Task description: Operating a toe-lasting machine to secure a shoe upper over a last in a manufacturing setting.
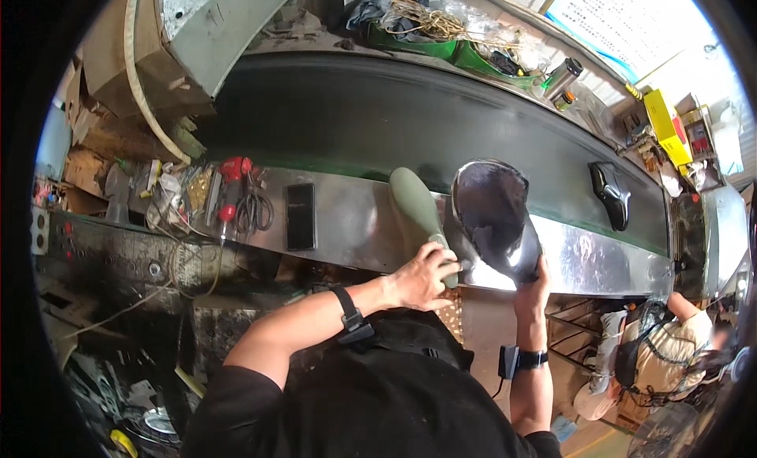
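Count: one grey-green insole [416, 204], two glossy black shoes — the first shoe [490, 209] in your grip, the second shoe [609, 194] lying on the dark belt [339, 103] near its right end, toward the near edge. One phone [300, 216] and one red heat gun [233, 182] toward the left end of the metal surface [347, 213]. Two green bins [410, 46] beyond the belt's far edge. Two wrist straps [352, 316], one per arm.

Your left forearm slants in from the lower left, elbow bent, reaching rightward across your front. Your right forearm rises nearly straight from the lower edge. Left hand [424, 278] at the surface's near edge, fingers curled, gripping the insole's narrow near end. Right hand [535, 288] grips the near end of the first shoe, thumb along its right side; other fingers mostly hidden — you cannot tell their spread.

Insole: matte, long, rounded at its far end, in view across the surface from near edge to far edge. First shoe: just right of it, over the surface, opening toward you, interior dark, bright glints at its near end.
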Motion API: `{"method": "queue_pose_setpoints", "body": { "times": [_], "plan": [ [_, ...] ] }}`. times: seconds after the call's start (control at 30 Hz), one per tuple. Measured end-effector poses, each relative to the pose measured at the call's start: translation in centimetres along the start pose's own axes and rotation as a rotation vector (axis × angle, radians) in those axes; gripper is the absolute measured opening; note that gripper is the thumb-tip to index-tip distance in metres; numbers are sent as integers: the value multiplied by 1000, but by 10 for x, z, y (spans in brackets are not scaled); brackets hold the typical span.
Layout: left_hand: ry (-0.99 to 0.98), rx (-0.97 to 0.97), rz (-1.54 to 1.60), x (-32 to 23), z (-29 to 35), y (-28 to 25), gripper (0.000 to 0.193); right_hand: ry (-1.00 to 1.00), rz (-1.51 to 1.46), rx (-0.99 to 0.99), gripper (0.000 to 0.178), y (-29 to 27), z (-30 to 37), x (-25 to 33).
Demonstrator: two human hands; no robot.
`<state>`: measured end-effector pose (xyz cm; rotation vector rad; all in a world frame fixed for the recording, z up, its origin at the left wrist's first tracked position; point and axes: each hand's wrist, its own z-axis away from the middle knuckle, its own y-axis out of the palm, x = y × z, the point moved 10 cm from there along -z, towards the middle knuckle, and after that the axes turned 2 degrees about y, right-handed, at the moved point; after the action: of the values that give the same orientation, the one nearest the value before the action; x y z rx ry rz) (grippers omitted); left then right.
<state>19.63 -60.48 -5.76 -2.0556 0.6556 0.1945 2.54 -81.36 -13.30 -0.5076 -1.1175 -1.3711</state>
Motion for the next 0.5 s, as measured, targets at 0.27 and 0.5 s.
{"method": "queue_pose_setpoints", "body": {
  "times": [0.27,0.5],
  "plan": [
    [-1475,-508,1643,192,69,3,39,-888,1102,702,53,101,138,4],
    [-1535,-479,369,284,88,-21,37,-1191,1028,436,118,114,120,-49]
  ]
}}
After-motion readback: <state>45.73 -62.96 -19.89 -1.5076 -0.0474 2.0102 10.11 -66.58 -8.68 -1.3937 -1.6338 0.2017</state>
